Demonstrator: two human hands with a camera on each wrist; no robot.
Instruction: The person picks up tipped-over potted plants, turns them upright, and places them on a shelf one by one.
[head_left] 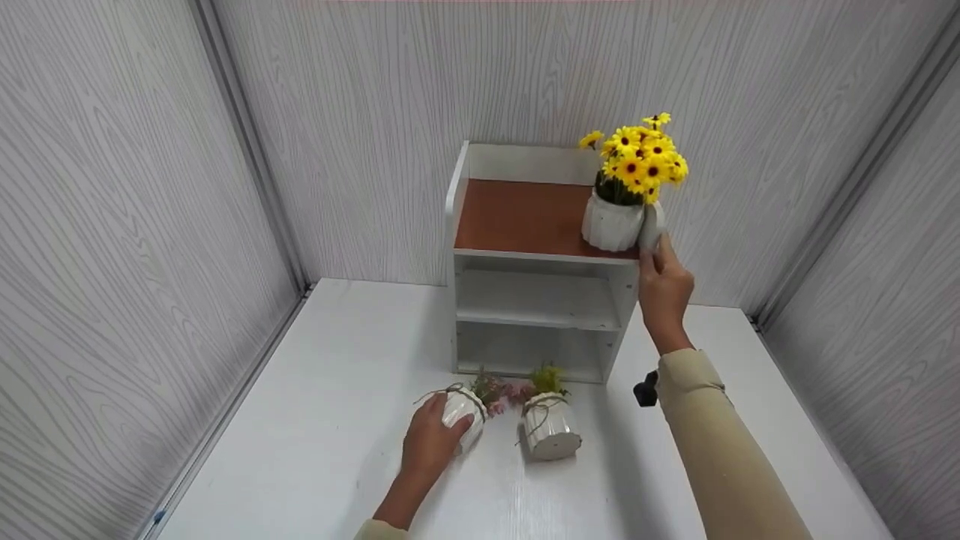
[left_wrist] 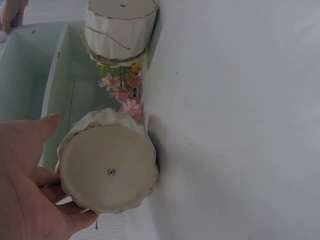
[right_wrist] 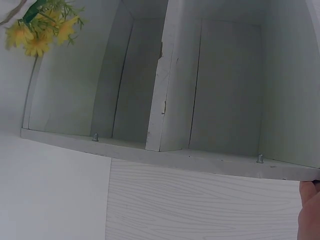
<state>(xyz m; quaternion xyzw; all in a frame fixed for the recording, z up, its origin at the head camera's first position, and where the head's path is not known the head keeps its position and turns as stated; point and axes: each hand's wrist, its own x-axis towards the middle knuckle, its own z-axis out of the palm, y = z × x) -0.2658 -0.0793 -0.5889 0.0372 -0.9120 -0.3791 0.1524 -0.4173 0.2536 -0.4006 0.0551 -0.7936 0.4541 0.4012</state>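
Observation:
My left hand (head_left: pixel 431 442) holds a white fluted flowerpot (head_left: pixel 463 409) with a twine band, tipped on its side on the table. In the left wrist view, the fingers (left_wrist: pixel 75 212) curl along the pot's side below its round base, the thumb spread above. Beside it lies a second white flowerpot (head_left: pixel 551 427), its yellow flowers (head_left: pixel 547 379) toward the shelf. With my right hand (head_left: pixel 666 289) I grip the top of the right side panel (head_left: pixel 651 225) of a small white shelf unit (head_left: pixel 536 296). An upright pot (head_left: pixel 611 221) of yellow daisies (head_left: pixel 637 161) stands on the brown top, close to that panel.
Two lower compartments of the shelf face me, with a middle board (head_left: pixel 536 304) between them. A small black object (head_left: pixel 645 390) shows beside my right sleeve. Wood-grain walls (head_left: pixel 375 150) enclose the white table (head_left: pixel 315 435) behind and on both sides.

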